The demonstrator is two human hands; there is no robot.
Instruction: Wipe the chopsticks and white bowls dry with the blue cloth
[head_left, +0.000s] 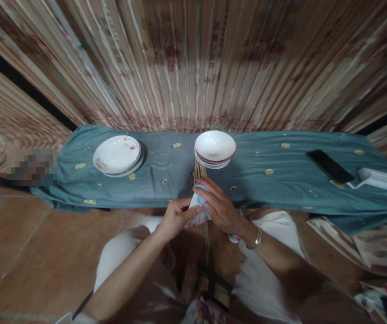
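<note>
My left hand (175,219) is closed on a small white item with reddish print (196,220) at the table's front edge. The fingers hide most of it, so its kind is unclear. Against its upper side, my right hand (218,204) presses a light blue cloth (200,192), the fingers curled over it. Just beyond the hands several wooden chopsticks (199,171) lie with their far ends by a stack of white bowls (215,146). The upper bowl has a red rim. A bracelet is on my right wrist.
Farther left stands a stack of white plates with flower prints (117,154). A black phone (330,165) and a white angled object (384,180) lie at the right on the green tablecloth (277,191). A pleated curtain (193,67) hangs behind the table.
</note>
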